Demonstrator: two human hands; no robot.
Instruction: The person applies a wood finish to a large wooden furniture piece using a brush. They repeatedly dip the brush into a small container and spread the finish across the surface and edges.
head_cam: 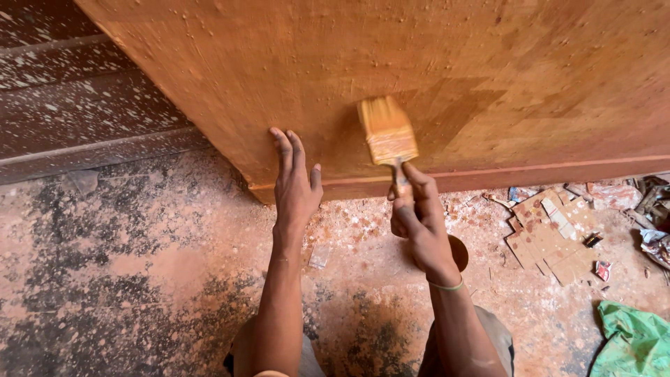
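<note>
The right hand [419, 223] is gripping the handle of one flat, wide-bristled paintbrush with a pale wooden ferrule [388, 132], its fingers closed around the handle, and is pressing the bristles against one large reddish-brown wooden panel [447, 63] directly above the hand. The left hand [296, 185] is lying open, fingers extended, flat against the same panel just left of the brush. One piece of stained cardboard [551, 237] is lying on the speckled floor right of the right hand; one green cloth [631, 342] is lying beyond it.
</note>
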